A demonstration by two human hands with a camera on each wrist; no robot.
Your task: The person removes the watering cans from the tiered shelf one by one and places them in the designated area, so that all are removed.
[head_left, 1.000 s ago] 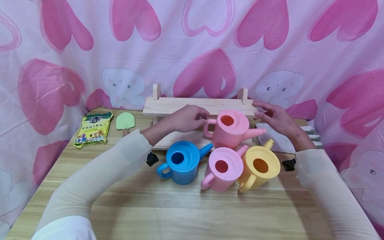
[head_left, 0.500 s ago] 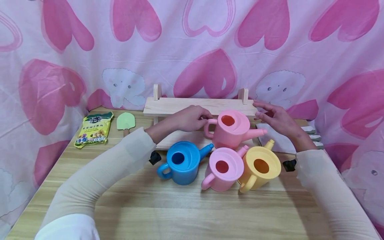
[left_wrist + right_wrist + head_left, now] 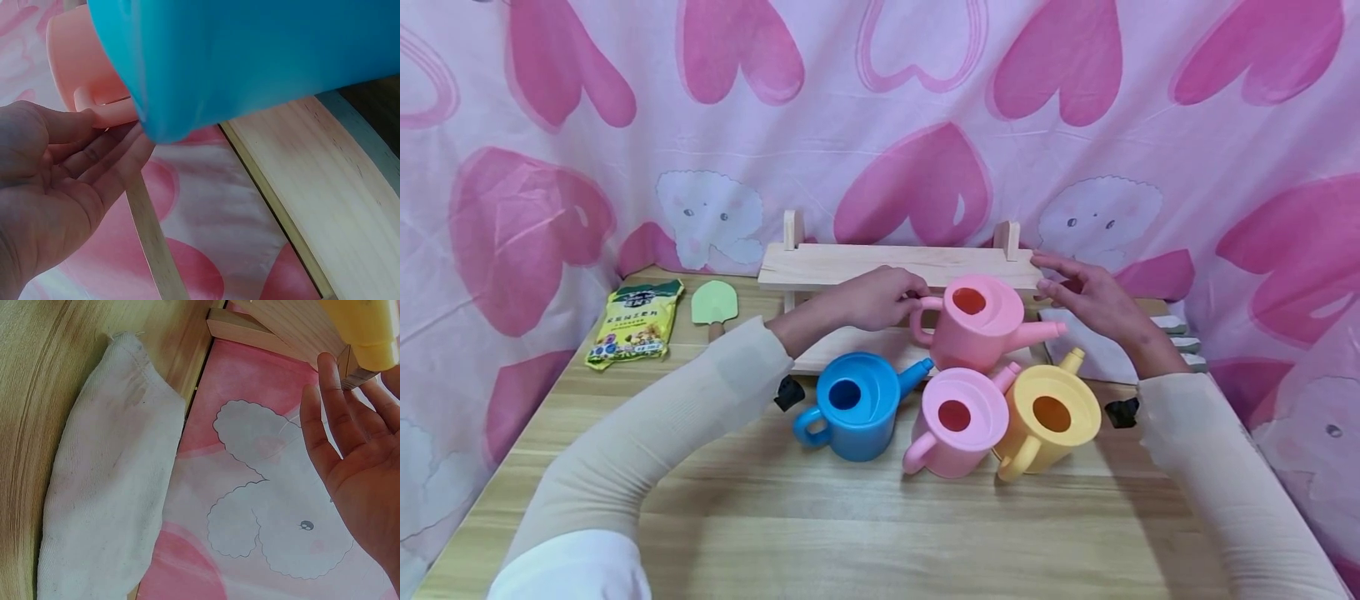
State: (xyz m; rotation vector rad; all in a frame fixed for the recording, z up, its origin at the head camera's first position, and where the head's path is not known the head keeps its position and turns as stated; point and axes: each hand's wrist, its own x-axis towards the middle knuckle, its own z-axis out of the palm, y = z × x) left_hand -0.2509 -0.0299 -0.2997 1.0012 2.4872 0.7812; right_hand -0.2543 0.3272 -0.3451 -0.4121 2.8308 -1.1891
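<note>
In the head view, my left hand (image 3: 883, 297) pinches the handle of a coral-pink watering can (image 3: 973, 329) in front of the wooden shelf's upper board. Thumb and fingers meet on that handle (image 3: 109, 114) in the left wrist view. The can's spout points right; its base is hidden behind other cans. My right hand (image 3: 1090, 296) is by the right end of the wooden shelf (image 3: 895, 265), fingers extended and holding nothing. Closer to me stand a blue watering can (image 3: 859, 408), a light pink watering can (image 3: 958, 425) and a yellow watering can (image 3: 1052, 417).
A yellow packet (image 3: 635, 323) and a green-bladed trowel (image 3: 713, 302) lie at the table's left back. White cloth gloves (image 3: 112, 469) lie right of the shelf, partly under my right forearm in the head view. A pink heart-print curtain (image 3: 910, 183) hangs behind.
My left hand has shifted slightly right onto the coral-pink can's handle. The cans and my right hand stay where they were.
</note>
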